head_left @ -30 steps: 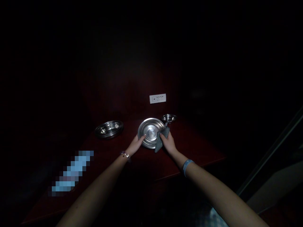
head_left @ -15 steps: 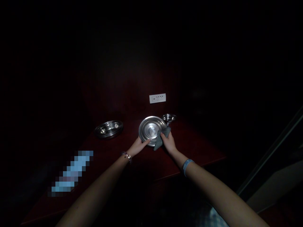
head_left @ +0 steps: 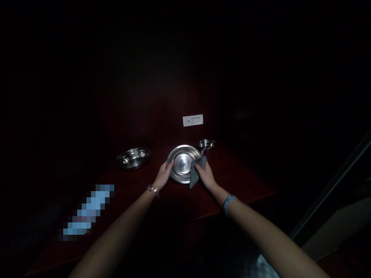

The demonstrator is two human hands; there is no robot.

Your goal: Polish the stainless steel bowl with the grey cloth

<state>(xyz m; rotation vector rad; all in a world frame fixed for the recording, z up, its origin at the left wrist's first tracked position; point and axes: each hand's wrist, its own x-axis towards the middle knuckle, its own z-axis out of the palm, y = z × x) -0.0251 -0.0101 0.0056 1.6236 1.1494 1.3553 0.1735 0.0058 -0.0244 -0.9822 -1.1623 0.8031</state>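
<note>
A round, shiny metal plate (head_left: 182, 164) with a raised rim is held up above the table, its inside tilted toward me. My left hand (head_left: 164, 174) grips its left edge, thumb over the rim and fingers hidden behind. At the right edge, my right hand (head_left: 205, 174) pinches a grey-green cloth (head_left: 194, 175) against the rim, with the thumb on top. Part of the plate's lower right is covered by the cloth.
A stack of metal plates (head_left: 133, 158) rests on the dark red table (head_left: 237, 181) to the left. Behind my right hand stands a small metal bowl (head_left: 207, 144). A white power socket (head_left: 193, 120) is on the wall. A pixelated bluish patch (head_left: 89, 210) lies front left.
My left hand has shifted up and left along the rim. The plate has moved slightly left and down, and the cloth has moved a little with my right hand.
</note>
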